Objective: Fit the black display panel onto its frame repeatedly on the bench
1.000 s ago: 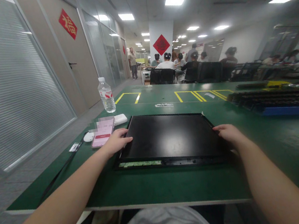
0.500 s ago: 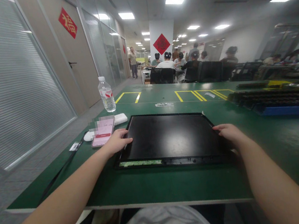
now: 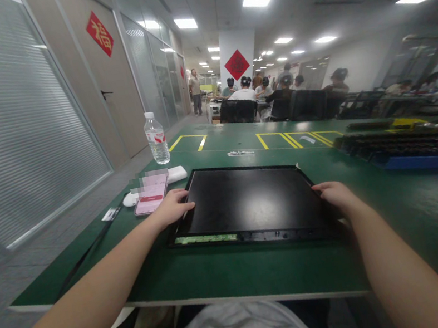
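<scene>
A black flat display panel point(image 3: 245, 196) lies face up on the green table point(image 3: 239, 279). Along its near edge runs a thin green circuit board point(image 3: 205, 238). My left hand point(image 3: 173, 207) grips the panel's left edge, thumb on top. On the opposite side, my right hand point(image 3: 338, 195) holds the right edge, its thumb and finger at the rim and the other fingers partly hidden beneath. Just left of my left hand rests a phone point(image 3: 150, 194) with a pink screen.
A water bottle point(image 3: 156, 139) stands at the table's far left, near a white mouse point(image 3: 128, 199) and a small white case point(image 3: 176, 173). A black lanyard point(image 3: 90, 249) trails over the left edge. At right, stacked dark panels point(image 3: 401, 140) sit in a blue tray point(image 3: 430, 160). People sit farther back.
</scene>
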A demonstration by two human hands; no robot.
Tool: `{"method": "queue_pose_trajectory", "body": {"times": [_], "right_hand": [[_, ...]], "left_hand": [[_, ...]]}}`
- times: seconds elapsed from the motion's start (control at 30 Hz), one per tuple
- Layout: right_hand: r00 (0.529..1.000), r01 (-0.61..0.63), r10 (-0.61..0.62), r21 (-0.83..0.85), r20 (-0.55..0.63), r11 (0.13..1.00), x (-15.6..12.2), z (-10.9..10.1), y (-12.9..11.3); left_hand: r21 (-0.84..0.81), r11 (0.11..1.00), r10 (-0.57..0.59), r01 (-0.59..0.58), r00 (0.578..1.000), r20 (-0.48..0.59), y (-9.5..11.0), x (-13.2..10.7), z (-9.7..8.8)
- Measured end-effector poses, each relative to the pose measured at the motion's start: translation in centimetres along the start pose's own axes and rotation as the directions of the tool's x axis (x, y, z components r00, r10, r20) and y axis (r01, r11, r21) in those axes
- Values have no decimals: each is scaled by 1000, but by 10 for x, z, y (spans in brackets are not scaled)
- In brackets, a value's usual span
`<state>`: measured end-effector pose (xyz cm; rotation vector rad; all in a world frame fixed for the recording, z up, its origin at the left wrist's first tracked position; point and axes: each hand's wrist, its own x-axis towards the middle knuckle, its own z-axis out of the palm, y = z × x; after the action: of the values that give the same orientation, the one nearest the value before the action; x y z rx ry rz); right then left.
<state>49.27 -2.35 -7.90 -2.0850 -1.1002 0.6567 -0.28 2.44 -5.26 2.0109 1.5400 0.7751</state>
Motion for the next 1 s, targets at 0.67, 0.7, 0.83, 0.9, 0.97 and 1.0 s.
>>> {"method": "queue_pose_trajectory", "body": {"times": [0.67,0.7,0.83,0.9,0.97,1.0], "right_hand": [[999,28,-29,-57,-17,998,-5,1,-2],[999,29,-30,-56,-24,998,-6,0,-3],[998,35,-38,-71,-41,997,-11,0,-8],[998,38,-42,-88,-45,995,-12,-1,-9],[998,46,-51,-95,-47,994,-11,-1,-8],[998,49,-53,-92,-45,995,-11,-1,-8]], "left_hand": [[113,907,334,-405,858,391,17,-22,-36],[92,905,348,-415,846,404,17,-23,-37],[38,891,393,-452,812,432,16,-24,-37],[28,887,405,-461,806,431,16,-24,-37],[23,883,416,-468,805,424,17,-24,-37],[22,881,422,-473,804,419,18,-25,-37]]}}
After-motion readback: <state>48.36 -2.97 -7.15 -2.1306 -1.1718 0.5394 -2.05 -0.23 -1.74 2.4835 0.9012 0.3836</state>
